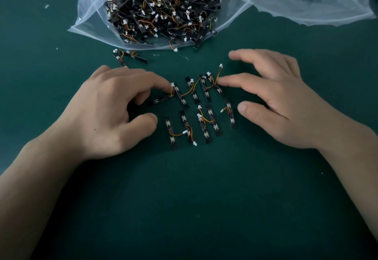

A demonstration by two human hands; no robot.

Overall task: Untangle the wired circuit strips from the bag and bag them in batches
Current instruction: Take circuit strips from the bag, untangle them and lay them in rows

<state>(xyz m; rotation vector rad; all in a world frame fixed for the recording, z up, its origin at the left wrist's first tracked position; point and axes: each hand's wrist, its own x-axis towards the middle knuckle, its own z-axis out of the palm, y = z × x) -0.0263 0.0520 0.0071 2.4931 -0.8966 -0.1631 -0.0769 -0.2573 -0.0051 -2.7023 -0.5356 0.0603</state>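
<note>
Two strip rows between hands

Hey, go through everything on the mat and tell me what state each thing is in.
Big bag: open, full of tangled strips.
Second bag: lying flat, nearly empty.
Sorted strips: flat, in two rows.
Loose strips: two, crossed, outside the bag.
Left hand: index fingertip on a strip's wire.
Right hand: spread, index fingertip touching a wire.

Black wired circuit strips in two loose rows near an open, tangle-filled clear bag.
</note>
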